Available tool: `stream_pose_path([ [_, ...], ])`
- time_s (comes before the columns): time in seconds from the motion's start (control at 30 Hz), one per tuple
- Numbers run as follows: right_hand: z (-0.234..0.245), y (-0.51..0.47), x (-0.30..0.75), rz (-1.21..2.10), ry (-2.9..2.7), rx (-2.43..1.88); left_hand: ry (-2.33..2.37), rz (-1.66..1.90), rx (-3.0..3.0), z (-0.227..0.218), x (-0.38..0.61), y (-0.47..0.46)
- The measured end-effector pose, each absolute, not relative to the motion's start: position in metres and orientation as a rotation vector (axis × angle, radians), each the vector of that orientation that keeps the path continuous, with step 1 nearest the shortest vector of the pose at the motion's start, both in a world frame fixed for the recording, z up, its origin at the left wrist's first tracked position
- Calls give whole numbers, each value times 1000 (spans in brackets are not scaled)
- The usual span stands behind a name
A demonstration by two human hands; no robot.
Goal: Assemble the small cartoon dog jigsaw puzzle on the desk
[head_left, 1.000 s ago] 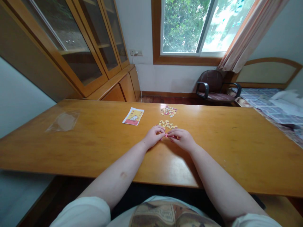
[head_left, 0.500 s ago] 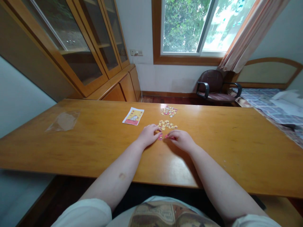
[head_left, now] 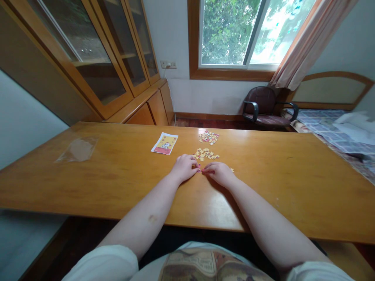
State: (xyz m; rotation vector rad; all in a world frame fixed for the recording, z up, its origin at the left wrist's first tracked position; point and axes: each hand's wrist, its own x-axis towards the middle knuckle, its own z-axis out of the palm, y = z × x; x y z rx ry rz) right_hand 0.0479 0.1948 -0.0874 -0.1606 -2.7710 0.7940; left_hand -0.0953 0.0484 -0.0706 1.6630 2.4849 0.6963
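Observation:
My left hand (head_left: 184, 167) and my right hand (head_left: 218, 172) rest on the wooden table (head_left: 117, 183), fingertips meeting over small pink puzzle pieces (head_left: 200, 170). Both hands are curled in a pinch on those pieces. Just beyond my fingers lies a loose heap of yellow puzzle pieces (head_left: 205, 154). A second heap with red and yellow pieces (head_left: 209, 137) lies farther back. One stray piece (head_left: 232, 169) sits right of my right hand. A yellow and red picture card (head_left: 165, 143) lies to the left of the heaps.
A clear plastic bag (head_left: 77, 150) lies at the table's left. Glass-door cabinets (head_left: 96, 62) stand at the left wall. A dark armchair (head_left: 265, 106) and a bed (head_left: 336, 132) are beyond the table, under a window (head_left: 249, 33).
Both hands have slid slightly forward and left on the table; the pink pieces between my fingertips came apart briefly, then were brought together again.

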Motion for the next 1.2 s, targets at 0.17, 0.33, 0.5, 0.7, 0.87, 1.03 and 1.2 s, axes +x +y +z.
stream_pose_path([
  [0.17,-90,193,45,769,-2756,-145,2488,713,1671,-74,-95,50],
  [0.33,-92,194,43,729,-2772,-100,2471,743,1649,-73,-94,50],
  [0.5,-92,194,43,690,-2791,-65,2467,757,1643,-72,-94,49],
  [0.7,-89,192,45,610,-2836,-42,2486,708,1651,-71,-94,50],
  [0.87,-82,189,47,536,-2885,-32,2483,718,1650,-72,-94,49],
  [1.03,-83,187,46,494,-2902,-44,2489,733,1646,-74,-94,50],
  [1.2,-77,192,50,614,-2868,-128,2498,710,1661,-75,-94,50],
])
